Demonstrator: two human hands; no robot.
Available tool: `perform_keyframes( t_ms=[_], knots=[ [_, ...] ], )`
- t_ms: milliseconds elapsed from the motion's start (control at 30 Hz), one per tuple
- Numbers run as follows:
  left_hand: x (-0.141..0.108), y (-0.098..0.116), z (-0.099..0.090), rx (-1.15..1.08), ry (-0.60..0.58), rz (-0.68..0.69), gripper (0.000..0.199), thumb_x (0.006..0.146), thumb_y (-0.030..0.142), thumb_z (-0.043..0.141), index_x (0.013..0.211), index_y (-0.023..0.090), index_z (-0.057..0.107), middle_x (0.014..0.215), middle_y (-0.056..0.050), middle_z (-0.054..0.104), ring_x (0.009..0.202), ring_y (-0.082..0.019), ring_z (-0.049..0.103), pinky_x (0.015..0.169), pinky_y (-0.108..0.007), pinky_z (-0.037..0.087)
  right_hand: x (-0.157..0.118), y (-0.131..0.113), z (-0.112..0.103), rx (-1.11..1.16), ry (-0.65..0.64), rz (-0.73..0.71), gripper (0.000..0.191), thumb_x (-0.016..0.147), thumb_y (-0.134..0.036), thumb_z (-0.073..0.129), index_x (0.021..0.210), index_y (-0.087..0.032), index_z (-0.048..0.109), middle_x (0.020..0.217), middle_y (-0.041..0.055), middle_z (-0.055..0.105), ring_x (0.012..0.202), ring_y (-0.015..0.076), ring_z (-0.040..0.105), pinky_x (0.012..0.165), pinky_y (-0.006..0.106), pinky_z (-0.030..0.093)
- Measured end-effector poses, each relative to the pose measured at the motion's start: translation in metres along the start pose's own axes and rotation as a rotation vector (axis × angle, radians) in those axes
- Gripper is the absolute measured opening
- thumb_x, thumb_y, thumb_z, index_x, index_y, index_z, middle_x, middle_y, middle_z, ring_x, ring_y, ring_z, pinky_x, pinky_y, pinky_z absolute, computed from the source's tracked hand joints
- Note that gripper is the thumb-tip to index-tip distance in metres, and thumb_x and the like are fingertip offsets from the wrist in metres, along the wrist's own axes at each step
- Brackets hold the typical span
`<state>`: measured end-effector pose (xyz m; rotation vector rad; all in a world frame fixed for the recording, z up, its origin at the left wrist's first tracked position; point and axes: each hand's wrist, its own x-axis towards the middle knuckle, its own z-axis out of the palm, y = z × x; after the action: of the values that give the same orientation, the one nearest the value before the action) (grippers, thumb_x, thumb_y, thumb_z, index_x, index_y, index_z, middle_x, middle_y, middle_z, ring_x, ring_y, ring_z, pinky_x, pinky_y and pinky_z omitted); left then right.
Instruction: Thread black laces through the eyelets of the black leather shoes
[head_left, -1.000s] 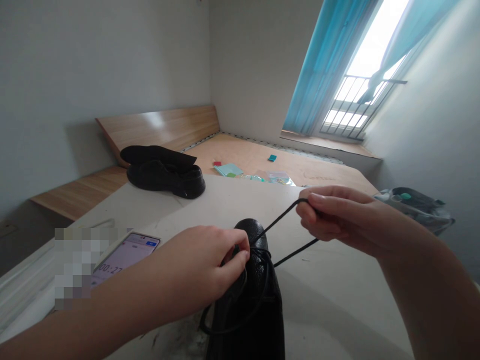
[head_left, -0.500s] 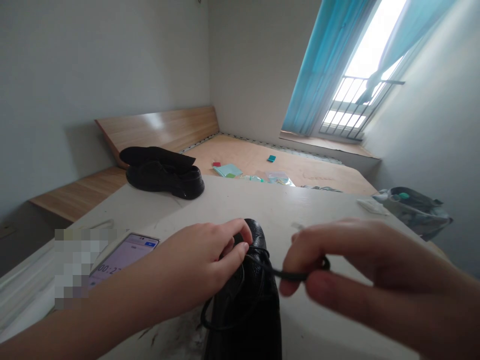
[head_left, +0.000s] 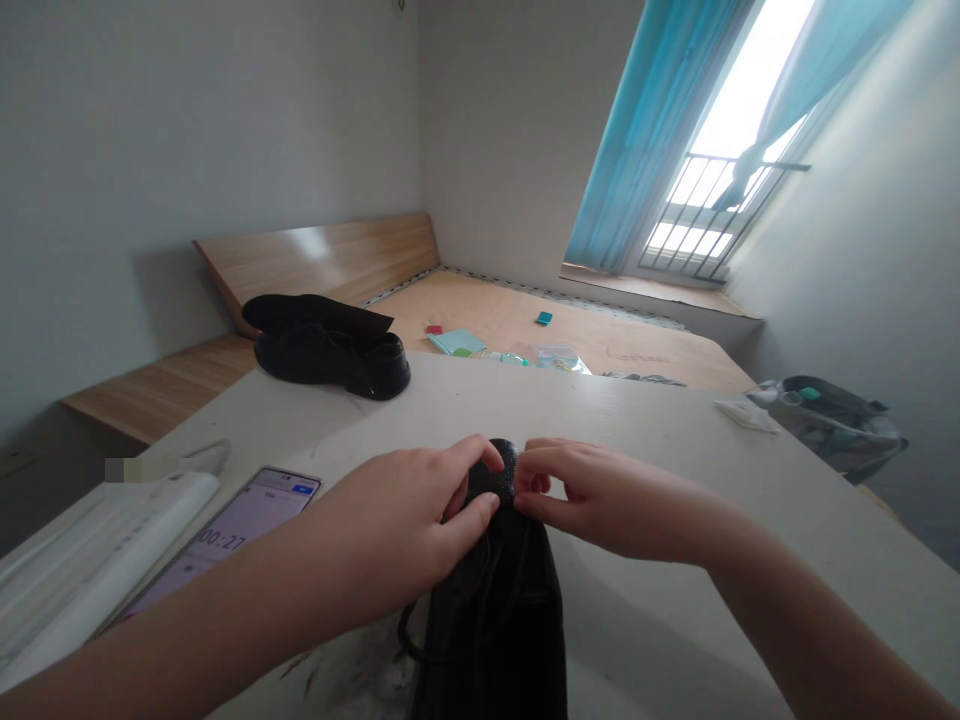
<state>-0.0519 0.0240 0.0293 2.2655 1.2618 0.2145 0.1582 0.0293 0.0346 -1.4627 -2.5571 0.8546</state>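
Observation:
A black shoe (head_left: 517,620) stands on the white table at the bottom centre, its toe pointing away from me. Loose black lace (head_left: 411,640) loops out on its left side. At the left of the toe is my left hand (head_left: 420,510), thumb and index finger bent close together over the shoe; what lies between them is too small to tell. My right hand (head_left: 592,495) touches the right side of the toe area, its fingers curled and pinched near the lacing; whatever they hold is hidden.
A second black shoe (head_left: 330,360) with a black insole (head_left: 315,312) on it is at the back left. A phone (head_left: 225,535) showing a timer lies left, beside a white plastic-wrapped bundle (head_left: 112,550). White tissue (head_left: 748,415) rests at the table's right edge.
My right hand has moved left from beside the shoe to its toe, and the lace no longer stretches out to the right. My left hand has stayed nearly in place.

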Motion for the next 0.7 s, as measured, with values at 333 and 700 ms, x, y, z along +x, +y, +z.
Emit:
perform_keyframes(
  t_ms=[333, 700],
  knots=[
    [-0.002, 0.006, -0.01, -0.393, 0.084, 0.122, 0.038, 0.095, 0.048, 0.04, 0.072, 0.021, 0.051, 0.067, 0.004, 0.049, 0.064, -0.013, 0.048, 0.057, -0.024, 0.038, -0.006, 0.017, -0.027, 0.852, -0.094, -0.206, 0.035, 0.096, -0.042, 0.047, 0.073, -0.016, 0.051, 0.069, -0.0027, 0.047, 0.053, 0.0075, 0.039, 0.05, 0.023, 0.031],
    [-0.003, -0.018, -0.002, 0.327, -0.113, 0.001, 0.031, 0.09, 0.036, 0.044, 0.076, 0.022, 0.068, 0.083, -0.007, 0.066, 0.072, -0.024, 0.061, 0.06, -0.033, 0.033, -0.007, 0.039, -0.03, 0.044, -0.191, 0.116, 0.024, 0.088, -0.035, 0.055, 0.072, -0.018, 0.061, 0.061, -0.0037, 0.048, 0.056, 0.0106, 0.041, 0.053, 0.025, 0.032]
  ],
)
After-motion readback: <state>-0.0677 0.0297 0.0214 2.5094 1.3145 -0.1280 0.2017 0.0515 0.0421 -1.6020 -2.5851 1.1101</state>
